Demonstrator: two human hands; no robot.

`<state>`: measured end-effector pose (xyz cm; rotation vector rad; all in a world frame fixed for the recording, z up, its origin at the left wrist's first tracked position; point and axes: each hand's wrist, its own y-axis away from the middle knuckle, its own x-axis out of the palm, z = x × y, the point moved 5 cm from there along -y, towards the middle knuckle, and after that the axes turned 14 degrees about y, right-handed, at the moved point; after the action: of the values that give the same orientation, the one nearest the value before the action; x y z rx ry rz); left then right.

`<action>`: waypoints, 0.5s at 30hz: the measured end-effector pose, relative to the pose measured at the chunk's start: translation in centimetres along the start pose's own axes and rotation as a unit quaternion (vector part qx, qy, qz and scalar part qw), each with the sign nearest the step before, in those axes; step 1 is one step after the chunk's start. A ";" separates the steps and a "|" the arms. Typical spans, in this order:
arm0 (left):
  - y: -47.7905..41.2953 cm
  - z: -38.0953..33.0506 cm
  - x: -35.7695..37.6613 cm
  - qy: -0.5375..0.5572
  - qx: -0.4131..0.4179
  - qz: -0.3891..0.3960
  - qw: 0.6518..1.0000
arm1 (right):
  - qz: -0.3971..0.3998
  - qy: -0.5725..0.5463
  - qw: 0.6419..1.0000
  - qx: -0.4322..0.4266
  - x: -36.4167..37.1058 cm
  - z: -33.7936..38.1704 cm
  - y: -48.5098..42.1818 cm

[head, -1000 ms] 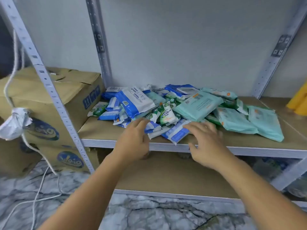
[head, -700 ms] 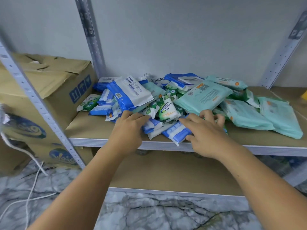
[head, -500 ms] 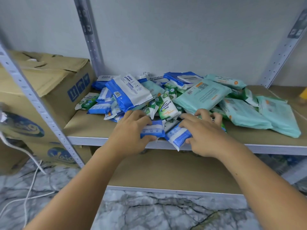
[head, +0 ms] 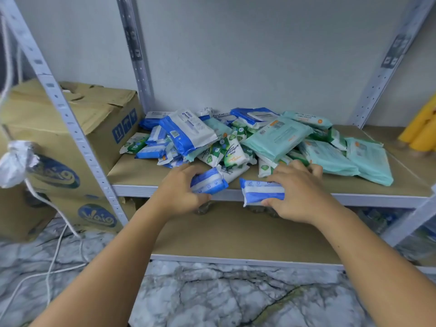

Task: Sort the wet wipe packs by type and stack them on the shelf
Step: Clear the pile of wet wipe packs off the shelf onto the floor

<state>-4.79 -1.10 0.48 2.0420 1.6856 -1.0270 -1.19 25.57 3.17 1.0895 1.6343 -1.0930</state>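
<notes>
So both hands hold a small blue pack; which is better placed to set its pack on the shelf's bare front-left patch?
Left, likely. The left hand grips a blue pack right beside the bare patch of shelf; the right hand holds the second blue pack further right and would reach across.

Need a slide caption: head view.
Left hand grips blue pack; right hand grips second blue pack, by the unsorted pile.

The left hand (head: pixel 179 197) covers the left end of a blue pack (head: pixel 208 184), and the right hand (head: pixel 299 194) hides the right end of the other blue pack (head: pixel 262 191). In the pile (head: pixel 259 140) toward the shelf's (head: pixel 141 171) back edge, lower packs lie buried and most print is too small to read. Picture edges cut off a yellow thing (head: pixel 422 131) and the carton (head: pixel 59 128).
</notes>
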 end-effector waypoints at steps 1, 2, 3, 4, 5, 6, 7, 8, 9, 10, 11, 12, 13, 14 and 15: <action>0.9 -0.3 0.2 0.015 -0.017 0.020 1.000 | 0.011 -0.017 1.000 0.002 -0.1 0.2 0.9; 1.7 -0.4 0.6 0.030 -0.040 0.051 0.997 | 0.027 -0.043 0.999 0.003 0.2 0.6 1.9; 2.6 -0.4 1.4 0.034 -0.062 0.086 0.994 | 0.052 -0.076 0.996 0.006 0.7 1.1 2.9; 3.4 -0.1 2.6 0.021 -0.081 0.120 0.989 | 0.086 -0.106 0.990 0.012 1.7 1.7 4.0; 4.2 0.4 3.9 0.000 -0.099 0.151 0.984 | 0.124 -0.126 0.984 0.023 3.0 2.4 5.0; 5.0 1.1 5.4 -0.021 -0.117 0.179 0.977 | 0.163 -0.132 0.977 0.039 4.5 3.1 6.1; 5.7 1.9 6.9 -0.042 -0.132 0.202 0.969 | 0.200 -0.130 0.970 0.057 6.3 3.7 7.1; 6.5 2.8 8.2 -0.062 -0.145 0.220 0.963 | 0.232 -0.122 0.963 0.069 8.1 4.4 8.0; 7.3 3.8 9.5 -0.080 -0.158 0.231 0.957 | 0.260 -0.106 0.957 0.074 10.1 5.2 8.9; 8.1 5.0 10.7 -0.090 -0.176 0.236 0.951 | 0.284 -0.087 0.952 0.072 11.8 5.9 9.7; 8.9 6.2 11.9 -0.092 -0.195 0.236 0.947 | 0.306 -0.069 0.947 0.068 13.3 6.6 10.5; 9.7 7.5 13.2 -0.088 -0.213 0.232 0.945 | 0.326 -0.061 0.941 0.070 15.1 7.2 11.3; 10.5 8.8 14.5 -0.081 -0.230 0.224 0.944 | 0.345 -0.064 0.933 0.075 16.7 7.7 12.1; 11.4 10.1 16.0 -0.070 -0.248 0.214 0.942 | 0.364 -0.070 0.925 0.084 18.5 8.1 12.9; 12.4 11.2 17.6 -0.058 -0.265 0.209 0.939 | 0.380 -0.074 0.917 0.094 20.3 8.5 13.7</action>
<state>4.13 1.28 -21.97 1.8140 1.2144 -0.4718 8.46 24.59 -20.87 1.5433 0.8503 -0.7791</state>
